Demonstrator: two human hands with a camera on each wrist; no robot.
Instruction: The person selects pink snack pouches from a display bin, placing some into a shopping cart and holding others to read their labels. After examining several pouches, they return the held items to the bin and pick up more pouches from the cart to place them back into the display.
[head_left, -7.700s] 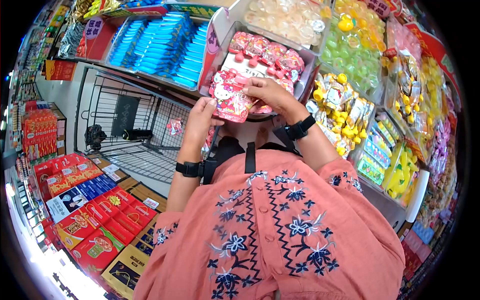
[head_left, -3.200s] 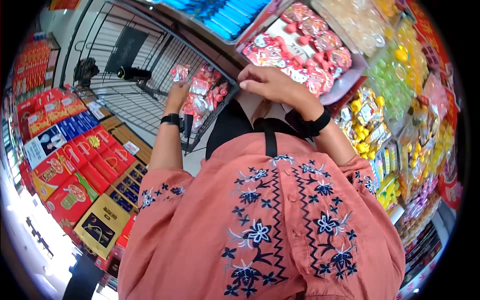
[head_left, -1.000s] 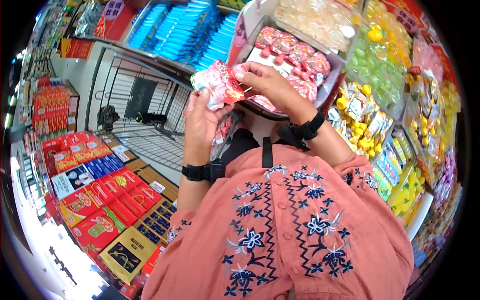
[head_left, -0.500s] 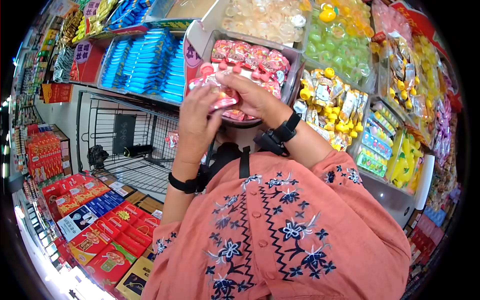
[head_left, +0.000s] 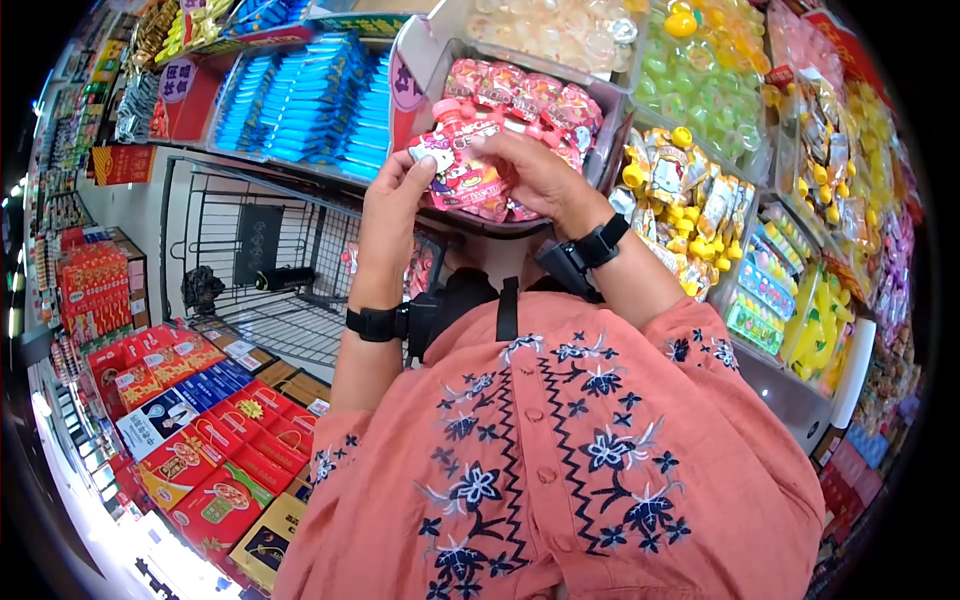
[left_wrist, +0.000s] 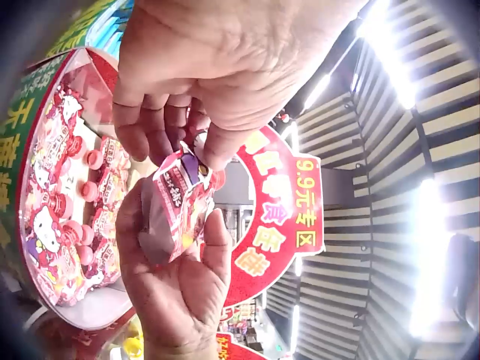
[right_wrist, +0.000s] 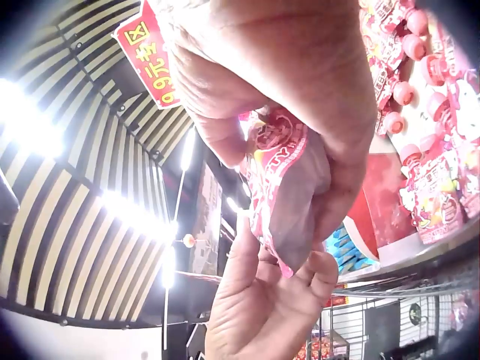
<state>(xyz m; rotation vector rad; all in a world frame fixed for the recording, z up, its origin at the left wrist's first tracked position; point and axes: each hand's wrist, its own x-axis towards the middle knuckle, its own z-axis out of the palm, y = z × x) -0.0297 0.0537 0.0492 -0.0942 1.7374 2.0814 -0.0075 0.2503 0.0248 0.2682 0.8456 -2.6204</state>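
Observation:
Both hands hold one pink pouch with a cartoon cat print and a pink cap [head_left: 468, 172], over the near edge of a bin of similar pouches [head_left: 525, 92]. The left hand [head_left: 395, 205] pinches its left side, thumb on the front. The right hand [head_left: 548, 182] grips the right side with thumb and fingers. In the left wrist view, the left hand [left_wrist: 225, 67] holds the pouch [left_wrist: 176, 199] from one end, the right hand [left_wrist: 176, 300] around the other. The right wrist view shows the right hand [right_wrist: 285, 82] curled round the pouch [right_wrist: 281, 187], the left hand's fingers [right_wrist: 262, 300] against it.
A wire shopping cart [head_left: 300, 320] with some pink packs [head_left: 420, 268] stands at the left. Blue packets [head_left: 305, 105] fill a bin beyond it. Yellow-capped pouches [head_left: 680, 215] and jelly cups [head_left: 705, 95] lie to the right. Red boxes [head_left: 225, 500] are stacked at lower left.
Since half a second ago the pouch has turned its printed front up, and the hands have drawn apart to its two sides. Earlier, the left hand held a pack over the cart.

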